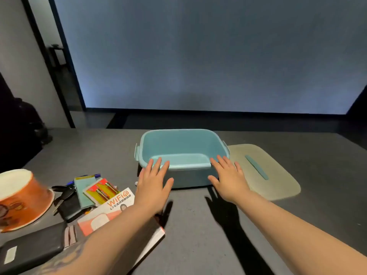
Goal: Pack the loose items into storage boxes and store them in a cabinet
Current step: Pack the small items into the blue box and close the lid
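Note:
An empty light-blue storage box [182, 144] stands open on the dark grey table [198, 225]. Its pale lid [278, 175] with a blue handle strip lies flat just right of it. My left hand [153, 185] is spread flat at the box's near-left corner, fingertips at the rim. My right hand [228, 179] is spread at the near-right corner the same way. Neither hand holds anything. Loose items lie at the left: a WiFi box [111, 213], a battery pack [102, 190], a green notepad [84, 192], pens [95, 176] and black clips [63, 192].
An orange paper tub [19, 197] lies tilted at the far left edge. A black flat case [29, 253] sits at the near left. A large lit screen fills the wall behind the table. A dark doorway opens at the upper left.

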Motion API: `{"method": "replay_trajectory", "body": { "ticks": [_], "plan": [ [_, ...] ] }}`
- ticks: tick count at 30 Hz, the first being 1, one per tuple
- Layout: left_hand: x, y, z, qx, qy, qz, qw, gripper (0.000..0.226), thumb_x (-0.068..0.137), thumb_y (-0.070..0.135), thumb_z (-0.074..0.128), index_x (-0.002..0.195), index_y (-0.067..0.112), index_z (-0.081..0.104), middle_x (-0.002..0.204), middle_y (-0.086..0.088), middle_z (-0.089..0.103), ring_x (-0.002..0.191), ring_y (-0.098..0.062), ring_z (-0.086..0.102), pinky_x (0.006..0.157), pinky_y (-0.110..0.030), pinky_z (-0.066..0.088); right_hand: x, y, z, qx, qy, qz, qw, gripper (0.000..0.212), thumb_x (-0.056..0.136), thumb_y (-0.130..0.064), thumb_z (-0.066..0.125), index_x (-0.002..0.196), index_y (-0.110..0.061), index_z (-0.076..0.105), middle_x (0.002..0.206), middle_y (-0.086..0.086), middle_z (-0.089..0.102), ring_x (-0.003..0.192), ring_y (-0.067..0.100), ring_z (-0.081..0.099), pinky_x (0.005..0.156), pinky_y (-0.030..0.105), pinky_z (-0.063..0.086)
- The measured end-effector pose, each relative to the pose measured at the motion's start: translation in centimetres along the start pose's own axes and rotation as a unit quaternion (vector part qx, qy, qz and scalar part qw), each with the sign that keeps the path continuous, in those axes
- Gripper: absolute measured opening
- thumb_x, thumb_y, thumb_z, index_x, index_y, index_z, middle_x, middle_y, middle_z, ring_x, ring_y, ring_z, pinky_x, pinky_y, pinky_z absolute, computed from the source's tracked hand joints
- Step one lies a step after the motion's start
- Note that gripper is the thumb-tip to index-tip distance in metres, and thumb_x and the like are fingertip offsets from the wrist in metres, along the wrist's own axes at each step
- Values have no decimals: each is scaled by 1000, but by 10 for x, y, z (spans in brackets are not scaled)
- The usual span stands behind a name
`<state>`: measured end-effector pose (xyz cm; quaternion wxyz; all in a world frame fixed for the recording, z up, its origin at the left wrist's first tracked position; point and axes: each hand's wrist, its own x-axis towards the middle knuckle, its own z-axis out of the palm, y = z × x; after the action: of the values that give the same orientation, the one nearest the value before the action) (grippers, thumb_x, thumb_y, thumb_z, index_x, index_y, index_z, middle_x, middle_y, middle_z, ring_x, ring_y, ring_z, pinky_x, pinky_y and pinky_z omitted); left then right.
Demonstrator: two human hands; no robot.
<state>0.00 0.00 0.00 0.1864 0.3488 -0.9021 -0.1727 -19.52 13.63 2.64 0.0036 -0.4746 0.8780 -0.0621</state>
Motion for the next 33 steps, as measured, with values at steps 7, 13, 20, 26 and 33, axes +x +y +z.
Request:
{"method": "replay_trajectory", "body": {
  "ticks": [7,13,20,26,33],
  "plan": [
    [5,2,3,-131,123,25,983,21,96,26,48,109,19,64,114,5,61,123,-20,42,105,-29,28,-18,7,-10,-4,64,-90,994,21,97,-43,44,107,-28,54,99,-10,58,101,13,54,115,31,10],
    [-4,17,7,-219,76,37,972,27,94,24,54,120,20,59,140,12,40,141,-3,17,110,-21,14,-111,-1,-16,143,11,-158,977,36,84,-62,51,94,-29,63,79,-19,54,75,9,50,73,20,36],
    [-21,59,23,-351,81,-90,929,63,94,18,51,149,22,21,160,1,7,144,-4,7,117,-30,10,-78,43,-36,157,112,-51,980,43,90,-46,57,130,-30,55,135,-6,54,128,15,43,106,35,33],
    [-52,99,43,-450,108,-162,872,74,95,15,50,150,25,1,158,7,9,144,-8,14,119,-36,14,-52,71,-28,88,-27,53,994,50,101,-28,35,149,-25,20,138,1,46,105,27,54,71,36,45],
    [-26,89,25,-401,16,-148,904,52,100,27,38,147,37,19,145,25,27,132,0,32,106,-24,26,-81,78,-24,8,-35,74,997,71,90,-4,38,150,-15,2,136,9,35,92,27,52,59,32,32]
  ]
}}
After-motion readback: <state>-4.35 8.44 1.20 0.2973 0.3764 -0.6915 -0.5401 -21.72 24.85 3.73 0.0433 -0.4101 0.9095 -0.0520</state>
